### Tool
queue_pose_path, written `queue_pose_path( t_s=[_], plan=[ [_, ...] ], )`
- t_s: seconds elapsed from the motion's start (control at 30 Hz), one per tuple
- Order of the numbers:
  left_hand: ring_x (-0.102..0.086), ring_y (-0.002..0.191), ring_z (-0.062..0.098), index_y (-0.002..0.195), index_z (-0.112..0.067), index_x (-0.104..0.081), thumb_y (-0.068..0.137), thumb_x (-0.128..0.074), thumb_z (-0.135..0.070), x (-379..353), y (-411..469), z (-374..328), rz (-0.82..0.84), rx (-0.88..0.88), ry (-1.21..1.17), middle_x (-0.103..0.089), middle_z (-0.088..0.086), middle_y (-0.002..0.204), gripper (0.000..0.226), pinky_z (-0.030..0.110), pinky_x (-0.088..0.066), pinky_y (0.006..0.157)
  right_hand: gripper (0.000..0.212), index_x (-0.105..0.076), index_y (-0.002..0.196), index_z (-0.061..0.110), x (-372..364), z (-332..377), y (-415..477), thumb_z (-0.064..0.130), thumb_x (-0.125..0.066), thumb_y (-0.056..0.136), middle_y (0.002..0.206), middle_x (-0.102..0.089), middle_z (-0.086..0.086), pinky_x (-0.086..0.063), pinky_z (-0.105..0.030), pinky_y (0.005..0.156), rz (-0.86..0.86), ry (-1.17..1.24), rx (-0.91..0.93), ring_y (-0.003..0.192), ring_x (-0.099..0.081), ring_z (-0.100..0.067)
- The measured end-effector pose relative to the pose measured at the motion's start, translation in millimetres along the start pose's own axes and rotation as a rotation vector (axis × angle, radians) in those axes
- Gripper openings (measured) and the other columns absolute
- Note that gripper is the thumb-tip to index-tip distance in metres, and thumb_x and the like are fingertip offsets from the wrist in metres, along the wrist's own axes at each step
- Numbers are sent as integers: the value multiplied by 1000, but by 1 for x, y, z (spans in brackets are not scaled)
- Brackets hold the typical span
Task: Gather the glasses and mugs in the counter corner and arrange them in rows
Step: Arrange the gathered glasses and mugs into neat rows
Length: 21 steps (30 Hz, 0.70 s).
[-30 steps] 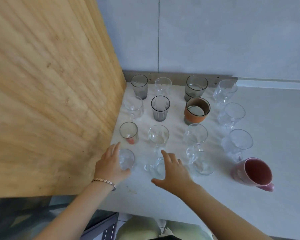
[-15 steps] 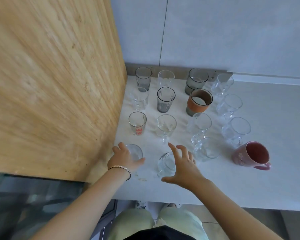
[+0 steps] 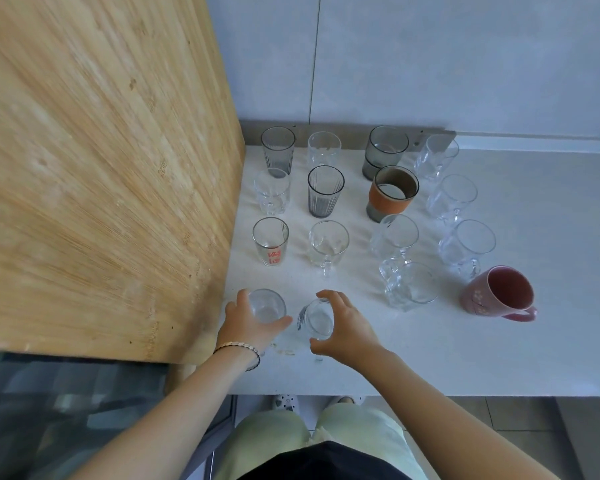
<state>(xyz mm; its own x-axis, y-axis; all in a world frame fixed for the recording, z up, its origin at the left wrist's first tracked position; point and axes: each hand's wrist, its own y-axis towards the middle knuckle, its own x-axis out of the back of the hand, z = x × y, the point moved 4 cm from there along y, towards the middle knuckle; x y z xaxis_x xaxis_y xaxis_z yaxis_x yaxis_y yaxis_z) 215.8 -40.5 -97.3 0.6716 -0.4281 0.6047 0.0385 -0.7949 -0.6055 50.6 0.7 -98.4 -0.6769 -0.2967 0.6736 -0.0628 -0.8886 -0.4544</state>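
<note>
Trousers (image 3: 274, 441) of pale green fill the bottom edge, below the front lip of the white tabletop (image 3: 465, 358). Just past that lip, the left hand (image 3: 248, 329), a beaded bracelet (image 3: 238, 347) at its wrist, has its fingers curled round a small clear glass (image 3: 267, 306) standing close to the wooden panel (image 3: 101, 185) on the left. Just beside it, the right hand (image 3: 349, 327) grips a glass mug (image 3: 317, 318), fingers over the far rim and thumb on the near side; whether this mug is lifted off the surface cannot be told. Further right in that row stand a wide clear mug (image 3: 411, 285) and a pink mug (image 3: 497, 292).

The next row holds a red-printed glass (image 3: 270, 241), a left clear mug (image 3: 328, 244), a centre clear mug (image 3: 394, 237) and a right clear mug (image 3: 466, 244). Behind them come a clear tumbler (image 3: 272, 190), a dark ribbed glass (image 3: 325, 192), an orange-banded cup (image 3: 388, 202) and a tall clear mug (image 3: 452, 195).

Farthest, against the grey wall (image 3: 430, 64), stand a grey glass (image 3: 278, 150), a plain clear glass (image 3: 324, 150), stacked smoky glasses (image 3: 385, 150) and a back clear mug (image 3: 436, 157).
</note>
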Motion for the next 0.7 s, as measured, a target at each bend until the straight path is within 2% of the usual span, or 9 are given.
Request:
queue_pose_path(
  t_s=[0.13, 0.23, 0.3, 0.37, 0.47, 0.53, 0.57, 0.63, 0.7],
  plan=[
    [-51, 118, 28, 141, -18, -28, 72, -75, -44, -2, 1, -1, 3, -15, -14, -36, 10, 138, 87, 28, -39, 83, 77, -34, 137, 23, 9, -6, 0, 22, -73, 71, 138, -41, 6, -42, -24, 80, -50, 4, -49, 115, -51, -21],
    [-49, 121, 28, 141, -18, -28, 73, -75, -43, -3, 3, -3, 0, -29, -12, -36, 10, 139, 87, 28, -40, 86, 77, -33, 137, 22, 10, -8, 0, 22, -73, 71, 139, -39, 5, -43, -26, 82, -48, -10, -56, 117, -50, -21],
    [-50, 119, 28, 141, -18, -27, 73, -75, -44, -4, 4, -3, 11, -29, -15, -36, 10, 139, 87, 28, -40, 85, 80, -31, 139, 23, 8, -9, -1, 22, -73, 72, 141, -38, 5, -44, -28, 88, -35, -5, -59, 122, -47, -20],
    [-51, 118, 29, 143, -19, -23, 74, -70, -50, -5, 3, -3, 38, 0, 36, -35, 10, 140, 89, 32, -44, 88, 88, -23, 144, 23, 6, -10, -3, 24, -74, 73, 144, -35, 5, -41, -30, 100, -17, 24, -72, 133, -35, -17],
    [-42, 129, 32, 150, -21, -4, 81, -48, -65, -3, -5, -17, 12, 34, 344, -21, 11, 151, 92, 41, -39, 102, 96, -13, 149, 20, 15, -10, -10, 33, -74, 76, 149, -26, 6, -27, -30, 114, -33, 104, -51, 143, -16, -14],
    [-29, 138, 33, 151, -18, -4, 87, -46, -58, -2, -15, -41, -99, -128, 499, -15, 13, 155, 87, 42, -31, 109, 76, -25, 146, 19, 31, -16, -16, 29, -66, 84, 146, -31, 5, -26, -21, 108, -99, 133, -32, 139, -24, -14],
    [-29, 139, 34, 151, -14, -11, 88, -50, -50, -5, -20, -57, -146, -275, 494, -19, 14, 154, 82, 42, -31, 109, 61, -35, 141, 18, 42, -23, -20, 23, -63, 86, 142, -38, 4, -27, -13, 100, -149, 137, -21, 135, -33, -16],
    [-46, 128, 37, 142, -7, -36, 85, -57, -35, -15, -33, -90, -169, -572, 430, -39, 17, 144, 67, 44, -41, 99, 40, -56, 124, 12, 68, -44, -28, 9, -61, 85, 129, -54, -2, -29, -4, 84, -278, 143, -14, 120, -50, -22],
    [-56, 117, 34, 132, -5, -49, 82, -56, -30, -34, -43, -123, -126, -762, 415, -50, 12, 135, 56, 41, -46, 92, 32, -65, 111, 6, 100, -73, -35, 0, -64, 80, 118, -61, -8, -29, -4, 83, -426, 137, -23, 114, -55, -27]
  ],
)
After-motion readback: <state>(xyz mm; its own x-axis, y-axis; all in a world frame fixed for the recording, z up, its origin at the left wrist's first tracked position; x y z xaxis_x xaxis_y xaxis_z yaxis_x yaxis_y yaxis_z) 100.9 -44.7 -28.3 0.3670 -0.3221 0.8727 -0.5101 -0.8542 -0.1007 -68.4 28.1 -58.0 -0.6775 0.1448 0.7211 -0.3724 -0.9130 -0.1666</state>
